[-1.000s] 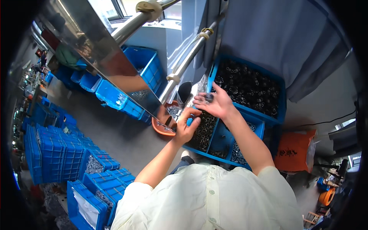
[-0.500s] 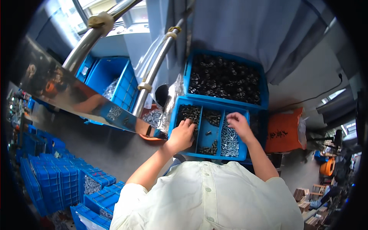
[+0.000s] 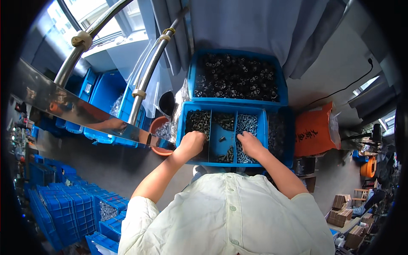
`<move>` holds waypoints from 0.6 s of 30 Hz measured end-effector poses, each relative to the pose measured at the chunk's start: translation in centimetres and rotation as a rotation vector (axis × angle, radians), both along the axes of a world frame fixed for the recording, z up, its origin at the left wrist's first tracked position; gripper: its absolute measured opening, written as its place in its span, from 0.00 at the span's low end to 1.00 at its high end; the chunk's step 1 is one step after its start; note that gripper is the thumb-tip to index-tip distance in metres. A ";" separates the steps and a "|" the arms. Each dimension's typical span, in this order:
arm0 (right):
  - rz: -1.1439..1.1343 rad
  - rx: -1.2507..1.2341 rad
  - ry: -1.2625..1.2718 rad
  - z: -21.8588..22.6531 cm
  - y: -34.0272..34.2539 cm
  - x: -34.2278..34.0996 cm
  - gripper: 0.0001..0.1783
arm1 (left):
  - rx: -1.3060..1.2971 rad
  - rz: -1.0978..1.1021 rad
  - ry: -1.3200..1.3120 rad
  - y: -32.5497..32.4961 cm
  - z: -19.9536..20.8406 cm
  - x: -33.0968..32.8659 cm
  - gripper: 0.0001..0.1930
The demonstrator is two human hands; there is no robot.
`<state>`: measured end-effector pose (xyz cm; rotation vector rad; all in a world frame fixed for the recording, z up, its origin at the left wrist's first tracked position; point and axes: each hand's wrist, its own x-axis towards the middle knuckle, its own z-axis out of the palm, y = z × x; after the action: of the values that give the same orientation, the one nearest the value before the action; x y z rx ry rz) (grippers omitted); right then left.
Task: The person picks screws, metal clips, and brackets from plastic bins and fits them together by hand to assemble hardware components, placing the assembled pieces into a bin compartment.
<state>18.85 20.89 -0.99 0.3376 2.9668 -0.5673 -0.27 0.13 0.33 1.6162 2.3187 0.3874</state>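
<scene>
A blue divided bin [image 3: 222,149] sits in front of me. Its left compartment holds small dark metal parts [image 3: 198,120], some ring-shaped. Over the near part of that compartment my left hand [image 3: 192,144] is closed, fingers curled down; whatever lies in them is hidden. My right hand [image 3: 250,144] is closed in a pinch at the right compartment, among silvery screws [image 3: 246,123]. I cannot make out what its fingertips hold. Between them, the middle compartment has dark pieces [image 3: 223,120] at its far end, brassy-dark pieces [image 3: 226,156] at its near end and one loose piece [image 3: 222,139].
Behind stands a larger blue crate [image 3: 280,85] of black parts with rings. An orange bowl [image 3: 160,149] and a metal edge with upright pipes [image 3: 146,76] are at left. An orange sack [image 3: 312,131] lies right. Blue crates [image 3: 63,212] are stacked lower left.
My right hand has come down and nearer, from open fingers above the screws to a pinch among them. My left hand's fingers have curled closed. The whole view has shifted slightly.
</scene>
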 end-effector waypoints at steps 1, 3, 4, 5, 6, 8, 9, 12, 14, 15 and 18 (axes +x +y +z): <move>-0.001 -0.033 0.041 -0.1 0.3 -0.1 0.14 | 0.012 -0.006 0.007 0.0 -0.7 0.1 0.03; -0.002 -0.100 0.120 0.2 0.6 -0.6 0.13 | 0.037 -0.016 0.020 0.2 -1.3 0.4 0.04; 0.011 -0.105 0.120 0.8 0.7 -0.8 0.13 | 0.032 -0.002 0.021 0.2 -1.3 0.7 0.04; -0.059 -0.206 0.138 1.6 0.9 -0.6 0.13 | 0.045 0.006 0.064 0.4 -1.3 1.0 0.05; -0.130 -0.307 0.153 3.0 0.8 -0.5 0.12 | 0.056 0.015 0.105 0.4 -1.1 1.5 0.05; -0.196 -0.410 0.166 4.2 0.9 -0.2 0.12 | 0.066 0.028 0.148 0.3 -1.0 1.7 0.06; -0.292 -0.624 0.192 4.4 1.0 0.2 0.12 | 0.082 0.054 0.109 0.1 -1.0 1.6 0.06; -0.486 -1.054 0.241 5.2 1.1 1.5 0.12 | 0.114 0.103 0.033 -0.7 -1.0 1.1 0.06; -0.695 -1.584 0.339 6.2 1.0 2.1 0.09 | 0.138 0.189 0.051 -1.6 -1.1 0.5 0.06; -0.796 -1.850 0.389 6.7 1.1 2.2 0.08 | 0.151 0.231 0.060 -1.7 -1.2 0.5 0.06; -0.909 -2.138 0.317 8.0 1.3 1.8 0.09 | 0.165 0.177 0.093 -1.4 0.1 1.7 0.05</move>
<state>20.67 22.23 7.04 1.0740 0.6209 -3.0495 1.48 -1.29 0.42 1.5348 2.5700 0.5681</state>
